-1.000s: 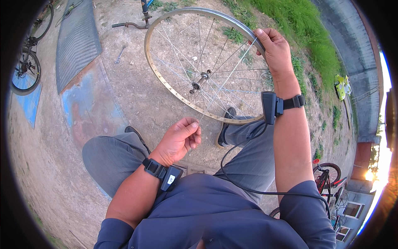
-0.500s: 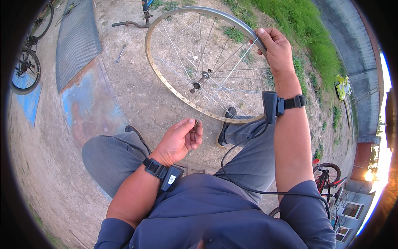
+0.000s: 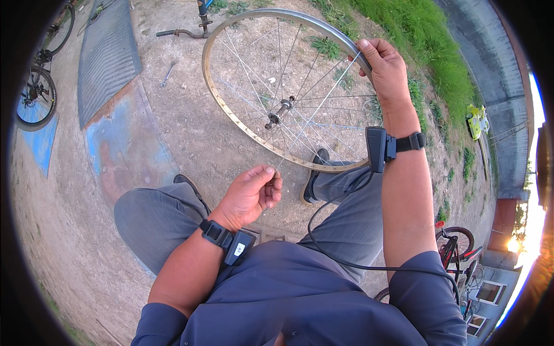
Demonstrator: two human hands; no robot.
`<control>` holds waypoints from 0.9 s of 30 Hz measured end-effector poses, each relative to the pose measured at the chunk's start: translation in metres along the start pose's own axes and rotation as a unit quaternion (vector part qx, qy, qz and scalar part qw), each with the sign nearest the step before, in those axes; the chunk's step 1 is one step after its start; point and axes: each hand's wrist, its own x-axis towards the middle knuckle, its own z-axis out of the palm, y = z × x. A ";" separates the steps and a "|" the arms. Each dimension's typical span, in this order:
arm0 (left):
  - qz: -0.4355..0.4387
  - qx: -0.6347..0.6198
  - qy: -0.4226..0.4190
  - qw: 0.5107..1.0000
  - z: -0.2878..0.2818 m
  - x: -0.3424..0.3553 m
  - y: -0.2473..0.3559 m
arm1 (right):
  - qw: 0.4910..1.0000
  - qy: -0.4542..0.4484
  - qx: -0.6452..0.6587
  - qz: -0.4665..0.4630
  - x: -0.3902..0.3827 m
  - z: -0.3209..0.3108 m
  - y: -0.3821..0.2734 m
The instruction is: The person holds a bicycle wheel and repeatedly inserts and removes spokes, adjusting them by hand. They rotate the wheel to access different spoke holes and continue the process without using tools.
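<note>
A seated person looked down at one bare bicycle wheel [image 3: 277, 86], its rim standing on the dirt ground [image 3: 184, 132] just beyond the knees. The right hand [image 3: 384, 66] gripped the rim's far right edge, fingers clamped around it. The left hand [image 3: 251, 193] hovered near the lap, fingers pinched together on the near end of one loose thin spoke [image 3: 314, 112] that ran up across the wheel. Each wrist wore one black strapped device. One shoe [image 3: 314, 173] rested against the rim's near edge. Open dirt lay to the left, with one wrench [image 3: 167, 74] and one grey ribbed mat [image 3: 107, 55] farther off. Grass [image 3: 415, 40] bordered the right side.
</note>
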 end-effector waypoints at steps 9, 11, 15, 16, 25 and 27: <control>0.022 0.017 0.014 1.000 0.002 0.000 -0.002 | 1.000 -0.003 0.000 -0.002 0.001 -0.001 0.002; 0.011 0.011 0.013 1.000 0.001 0.001 -0.001 | 1.000 -0.003 0.003 -0.002 0.001 -0.001 0.002; 0.000 -0.003 -0.007 1.000 -0.001 0.001 0.000 | 1.000 -0.005 0.007 -0.001 0.002 -0.002 0.003; -0.007 -0.007 -0.006 1.000 -0.001 0.001 0.000 | 1.000 -0.005 0.006 0.001 0.002 -0.002 0.003; -0.042 0.049 0.047 0.997 -0.007 0.002 -0.011 | 1.000 -0.002 0.016 -0.005 0.003 -0.001 0.003; -0.055 0.066 0.057 0.995 -0.001 0.004 -0.017 | 1.000 0.004 0.005 -0.002 0.003 0.001 0.002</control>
